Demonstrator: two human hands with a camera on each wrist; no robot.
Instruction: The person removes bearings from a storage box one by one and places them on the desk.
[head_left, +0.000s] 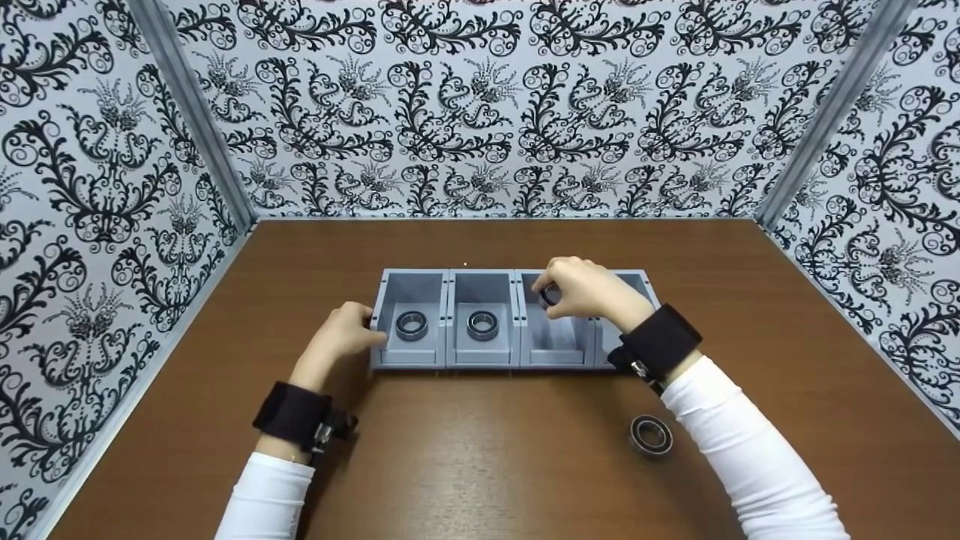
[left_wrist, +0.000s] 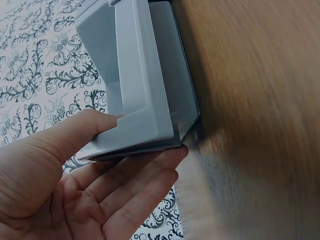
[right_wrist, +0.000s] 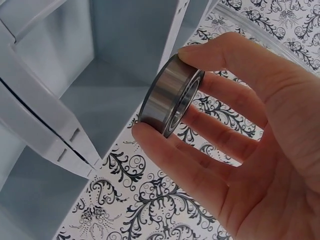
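Bearing (right_wrist: 171, 96) pinched in right hand (right_wrist: 240, 145), plain at the wrist; left hand (left_wrist: 75, 185) flat against bins (left_wrist: 145, 85)

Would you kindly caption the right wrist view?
Right hand pinches a steel bearing above an open grey bin.

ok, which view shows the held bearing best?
Right wrist: the bearing fills the frame, pinched between thumb and fingertips of the right hand over a bin. The head view shows only a dark sliver behind the fingers. The left wrist view misses it and shows the left hand on a bin.
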